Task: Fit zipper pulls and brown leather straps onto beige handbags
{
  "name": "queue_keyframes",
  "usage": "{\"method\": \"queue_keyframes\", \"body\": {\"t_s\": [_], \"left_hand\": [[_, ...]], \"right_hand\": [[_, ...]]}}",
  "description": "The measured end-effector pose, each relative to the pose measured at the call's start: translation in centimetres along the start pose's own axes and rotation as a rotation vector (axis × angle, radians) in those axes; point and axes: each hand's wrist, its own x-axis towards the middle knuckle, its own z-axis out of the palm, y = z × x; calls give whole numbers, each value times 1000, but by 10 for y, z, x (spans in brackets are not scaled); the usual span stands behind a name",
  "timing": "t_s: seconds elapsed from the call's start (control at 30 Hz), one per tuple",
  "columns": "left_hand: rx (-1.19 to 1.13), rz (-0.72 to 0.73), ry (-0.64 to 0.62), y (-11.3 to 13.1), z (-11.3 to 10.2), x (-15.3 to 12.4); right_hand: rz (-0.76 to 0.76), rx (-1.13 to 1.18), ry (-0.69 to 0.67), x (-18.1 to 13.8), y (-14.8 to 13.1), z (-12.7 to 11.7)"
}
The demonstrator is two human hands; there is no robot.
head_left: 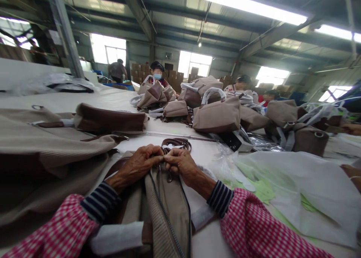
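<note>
A beige ribbed handbag with brown trim lies in front of me, its long dark zipper running toward me. At the bag's far end, my left hand is closed, thumb and fingers pinched together. My right hand meets it there, pinching at the same spot. Whatever sits between the fingertips is too small to make out. Just below my right fingers hangs a small metal clasp. A wrapped handle shows at the near left of the bag. Beyond my hands lies a coiled brown strap.
Beige-and-brown bags are heaped across the table's far side. More bags lie at the left, close to my left arm. White wrapping sheets and green paper pieces cover the right. Several people, including one masked person, are behind the heap.
</note>
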Motion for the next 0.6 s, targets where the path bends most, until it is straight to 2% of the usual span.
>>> {"method": "queue_keyframes", "body": {"t_s": [0.13,0.23,0.33,0.4,0.47,0.53,0.6], "left_hand": [[-28,-1,0,-2,3,0],[-104,-11,84,0,1,-3],[46,77,166,9,-9,-13],[248,222,52,19,-19,-26],[425,356,-145,31,-28,-42],[554,401,-285,43,-34,-56],[629,364,-340,53,-35,-65]], "right_hand": [[-23,-33,-14,0,-6,-6],[-69,-55,69,0,-11,-13],[-123,-123,149,0,-14,-21],[-219,-263,150,2,-17,-26],[-357,-504,153,5,-21,-31],[-448,-789,180,8,-25,-36],[-440,-1046,186,9,-27,-40]]}}
